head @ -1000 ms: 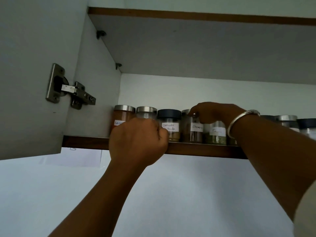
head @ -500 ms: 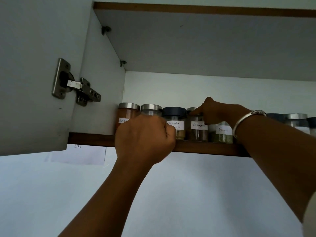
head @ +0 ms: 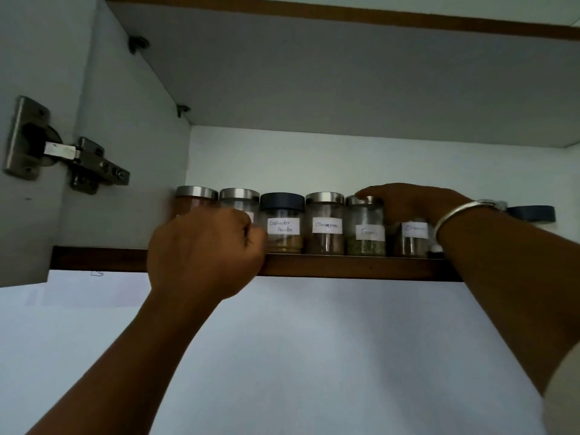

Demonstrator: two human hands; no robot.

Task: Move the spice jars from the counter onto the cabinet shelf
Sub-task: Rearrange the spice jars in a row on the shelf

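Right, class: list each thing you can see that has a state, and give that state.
Cabinet door: open.
Shelf: holds a row of jars.
Coriander jar: upright, lid on.
Cinnamon jar: upright, lid on.
Green spice jar: upright, lid on, gripped from above.
Right hand: grips the green spice jar's lid.
Left hand: curled round the second jar in the row.

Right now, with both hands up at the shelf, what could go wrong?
1. The jars crowd the front edge of the shelf; the right hand, curled over the lid of the green-spice jar, could tip it forward off the edge.
2. The bangle sits close to the jar under that wrist and might knock it.
3. The left hand hides most of the clear steel-lidded jar; withdrawing could drag it out.
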